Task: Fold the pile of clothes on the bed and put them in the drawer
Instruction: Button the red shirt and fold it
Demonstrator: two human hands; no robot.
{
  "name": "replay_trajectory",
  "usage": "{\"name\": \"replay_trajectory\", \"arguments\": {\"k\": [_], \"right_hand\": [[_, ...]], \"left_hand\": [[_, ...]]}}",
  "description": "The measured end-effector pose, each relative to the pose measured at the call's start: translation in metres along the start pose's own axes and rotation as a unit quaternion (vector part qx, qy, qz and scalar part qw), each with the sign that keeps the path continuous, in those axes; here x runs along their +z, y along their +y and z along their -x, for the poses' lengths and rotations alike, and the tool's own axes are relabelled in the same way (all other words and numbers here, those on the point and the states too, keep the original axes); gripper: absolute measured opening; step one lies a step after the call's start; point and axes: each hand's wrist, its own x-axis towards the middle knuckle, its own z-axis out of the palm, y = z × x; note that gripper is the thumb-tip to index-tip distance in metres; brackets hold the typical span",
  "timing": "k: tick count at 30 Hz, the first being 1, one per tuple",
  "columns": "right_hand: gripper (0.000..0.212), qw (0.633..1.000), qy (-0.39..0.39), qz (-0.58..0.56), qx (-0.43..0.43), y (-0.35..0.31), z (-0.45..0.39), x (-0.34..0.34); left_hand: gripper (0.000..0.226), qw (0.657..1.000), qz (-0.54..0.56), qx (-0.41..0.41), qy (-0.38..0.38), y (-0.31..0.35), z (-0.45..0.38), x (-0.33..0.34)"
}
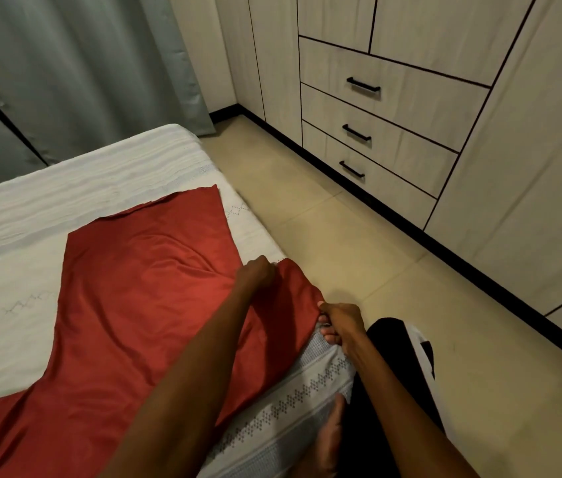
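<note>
Now both grip the red cloth [141, 288] spread on the bed [14, 298]: left hand [257, 270] bunching its right edge, right hand [340, 322] pinching the near-right corner. Pull taut before folding.

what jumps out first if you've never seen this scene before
The big red cloth spread across the white bed grabs the eye first. At the bed's near edge the left hand and right hand both grip its corner. Beyond the floor, three closed drawers with black handles sit in the wardrobe.
</note>
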Motion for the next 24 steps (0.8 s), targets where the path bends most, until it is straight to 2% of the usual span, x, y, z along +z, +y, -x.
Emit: {"name": "replay_trajectory", "arguments": {"k": [2,5,8,11,14,16,19,22,24], "right_hand": [[0.014,0.999,0.013,-0.043,-0.012,0.000,0.003,0.001],[0.009,0.983,0.014,-0.179,-0.029,0.007,0.017,0.006],[0.014,0.964,0.031,-0.264,0.018,0.020,0.024,0.014],[0.023,0.960,-0.008,-0.272,0.065,0.027,0.030,0.021],[0.025,0.966,-0.018,-0.254,0.052,0.024,0.040,0.028],[0.027,0.963,0.019,-0.270,0.011,0.021,0.048,0.035],[0.009,0.964,0.046,-0.243,-0.097,0.020,0.067,0.055],[0.018,0.962,0.042,-0.165,-0.212,0.024,0.100,0.084],[0.023,0.958,0.036,-0.124,-0.257,0.030,0.125,0.107]], "left_hand": [[0.046,0.999,0.013,0.007,-0.031,0.000,-0.005,-0.007],[0.047,0.995,0.063,0.010,-0.075,0.010,-0.008,-0.016],[0.046,0.989,0.070,0.008,-0.127,0.025,-0.008,-0.021],[0.042,0.984,0.077,0.008,-0.159,0.028,-0.003,-0.027],[0.034,0.988,0.092,0.013,-0.126,0.025,0.006,-0.035],[0.027,0.987,0.118,0.022,-0.106,0.020,0.014,-0.049],[0.019,0.984,0.155,0.036,-0.079,0.012,0.029,-0.071],[0.010,0.979,0.192,0.044,-0.054,-0.006,0.048,-0.096],[0.016,0.981,0.178,0.068,-0.039,-0.030,0.060,-0.110]]}}
